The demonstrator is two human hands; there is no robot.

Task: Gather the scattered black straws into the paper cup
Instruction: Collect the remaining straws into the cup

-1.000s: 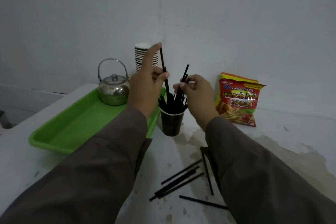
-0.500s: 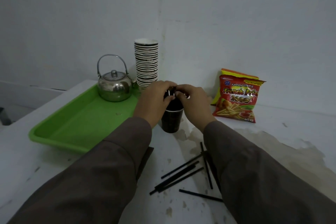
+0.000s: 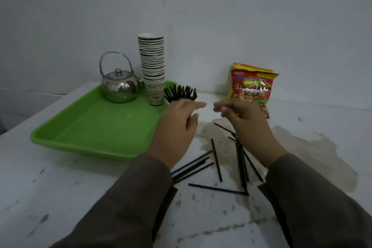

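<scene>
The green tray [image 3: 94, 127] sits on the desk [image 3: 60, 187] to the left of the left hand [image 3: 177, 127], carrying a steel kettle [image 3: 118, 86] and a stack of paper cups [image 3: 152, 66] at its far end. Just beyond the left hand, a fan of black straw tips [image 3: 180, 92] stands up; the paper cup holding them is hidden behind the hand. The left grip is released, fingers extended and relaxed, holding nothing. The right hand [image 3: 247, 125] is likewise released, fingers loosely bent and empty, hovering apart from the left. Below and between both grips, the scattered black straws [image 3: 216, 159] lie flat on the stained desk: a close group under the left wrist, one single between the hands, several crossed under the right wrist, and one lying crosswise nearest the person. Beyond the right hand a snack packet [image 3: 251, 84] leans at the wall. Assessment: the straws appear light, thin and fairly stiff, likely smooth and prone to roll or slip under a fingertip. Lying flush to the desk, each is best pinched near mid-length, or several swept together into a bundle first. The loaded cup is judged light and easily tipped.
</scene>
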